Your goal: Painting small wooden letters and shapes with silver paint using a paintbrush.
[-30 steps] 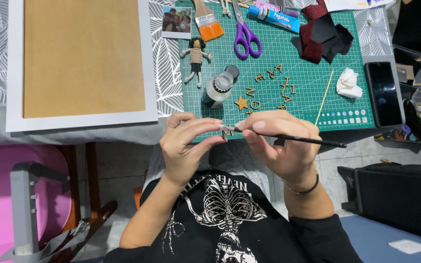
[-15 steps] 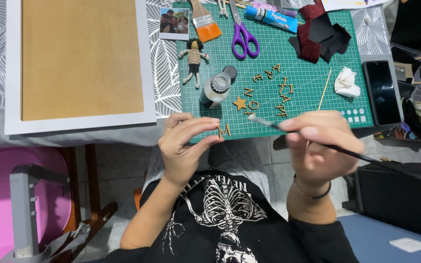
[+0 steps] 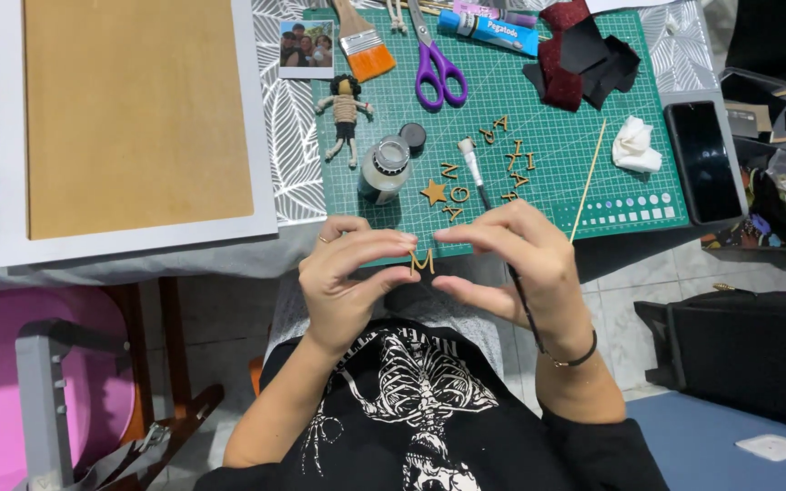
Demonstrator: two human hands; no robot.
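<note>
the left hand [image 3: 347, 282] is pinching a small wooden letter [image 3: 422, 262] by its top edge, just off the near edge of the green cutting mat [image 3: 593, 127]. the right hand [image 3: 511, 264] is gripping a thin paintbrush [image 3: 484, 195], fingertips nearing the letter. it's looking light, stiff and thin, likely snappable, so holding it by the edges seems best.

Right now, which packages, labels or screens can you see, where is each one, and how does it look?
Glue tube: top of the green cutting mat, lying flat, blue with a white label band.
Phone: just beyond the mat's right edge, black rectangle, screen dark.
Printed photo: beyond the mat's top left corner, small, white border.
Jar: on the mat, clear, open, no visible label.
</note>
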